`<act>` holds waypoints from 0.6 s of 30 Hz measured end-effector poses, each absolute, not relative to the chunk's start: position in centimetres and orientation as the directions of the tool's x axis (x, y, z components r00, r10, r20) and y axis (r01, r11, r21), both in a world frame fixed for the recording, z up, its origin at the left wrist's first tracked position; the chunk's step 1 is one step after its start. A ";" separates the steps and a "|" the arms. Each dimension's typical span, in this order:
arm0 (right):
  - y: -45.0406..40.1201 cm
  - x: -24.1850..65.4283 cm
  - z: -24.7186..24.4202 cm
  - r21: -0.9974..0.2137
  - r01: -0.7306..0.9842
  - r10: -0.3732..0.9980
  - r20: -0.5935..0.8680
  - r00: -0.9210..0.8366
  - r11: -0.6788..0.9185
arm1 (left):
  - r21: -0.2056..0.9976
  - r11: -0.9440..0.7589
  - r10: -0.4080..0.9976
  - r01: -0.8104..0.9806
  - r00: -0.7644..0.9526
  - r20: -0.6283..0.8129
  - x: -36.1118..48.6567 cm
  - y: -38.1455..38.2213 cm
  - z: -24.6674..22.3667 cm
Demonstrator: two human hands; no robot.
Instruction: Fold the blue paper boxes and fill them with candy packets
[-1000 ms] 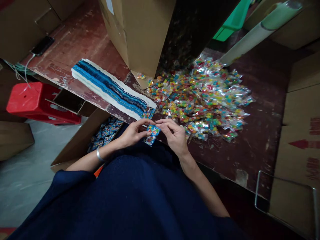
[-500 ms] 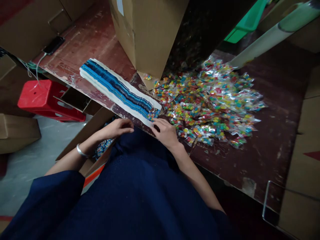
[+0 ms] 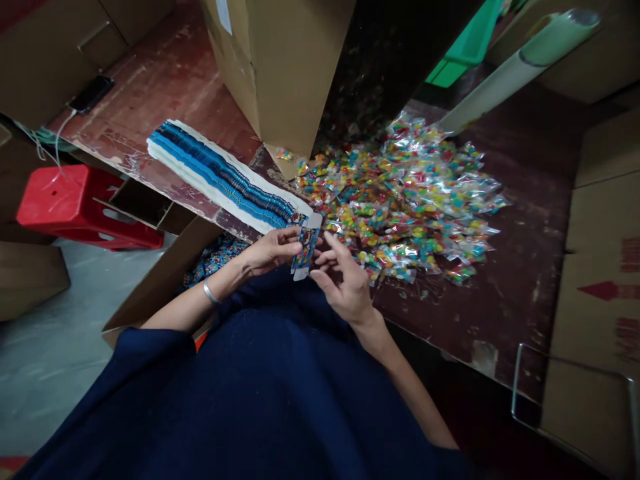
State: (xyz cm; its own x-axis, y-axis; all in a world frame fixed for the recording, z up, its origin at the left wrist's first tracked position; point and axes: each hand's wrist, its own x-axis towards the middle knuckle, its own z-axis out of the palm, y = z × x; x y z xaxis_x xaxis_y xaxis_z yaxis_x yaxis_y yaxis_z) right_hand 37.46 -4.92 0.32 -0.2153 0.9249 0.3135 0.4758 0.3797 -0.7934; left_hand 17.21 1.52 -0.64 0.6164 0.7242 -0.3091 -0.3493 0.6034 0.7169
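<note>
Between thumb and fingers, my left hand [image 3: 274, 252] holds a small blue printed carton [image 3: 307, 245] with white end flaps sticking out. My right hand [image 3: 345, 280] is just to the right of the carton, fingers apart and curved, with nothing visible in it. Behind the carton, a long fanned row of flat blue-and-white cartons [image 3: 220, 177] lies on the dark red table [image 3: 505, 300]. To the right of the row spreads a pile of clear bags of colourful candies [image 3: 400, 200].
A tall cardboard box [image 3: 285, 73] stands behind the row. Below the table edge at left are an open box of printed packs [image 3: 215, 260] and a red stool [image 3: 75, 200]. A pale pole [image 3: 500, 87], a green bin [image 3: 463, 53] and a metal frame [image 3: 517, 380] are at right.
One carton has come off the near end of the row and is now in my left hand, which moved right. My right hand has left the row, and its fingers have spread.
</note>
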 end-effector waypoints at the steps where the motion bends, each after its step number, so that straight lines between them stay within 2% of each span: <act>1: -4.6 37.7 0.7 -0.813 0.483 0.944 0.252 -0.214 0.327 | 0.740 0.591 0.717 -0.321 0.630 -0.299 17.1 1.4 -0.4; 4: -3.6 38.3 1.6 -0.837 0.481 0.955 0.149 -0.256 0.259 | 0.796 0.552 0.700 -0.250 0.658 -0.279 16.8 0.7 0.1; 8: -2.9 38.8 1.9 -0.902 0.384 0.956 0.093 -0.280 0.200 | 0.839 0.521 0.671 -0.155 0.682 -0.291 16.9 -0.2 0.0; 10: -3.0 38.6 1.6 -0.932 0.323 0.978 0.112 -0.176 0.165 | 0.842 0.510 0.722 -0.174 0.619 -0.310 17.1 -0.5 -0.2; 13: -3.6 37.7 0.6 -0.964 0.217 0.986 0.164 0.034 0.153 | 0.862 0.436 0.848 -0.257 0.439 -0.298 17.8 -0.8 -0.7; 18: -4.6 35.6 -1.4 -0.980 0.110 0.953 0.188 0.236 0.166 | 0.948 0.198 0.967 -0.249 0.209 -0.147 19.5 -1.8 -1.1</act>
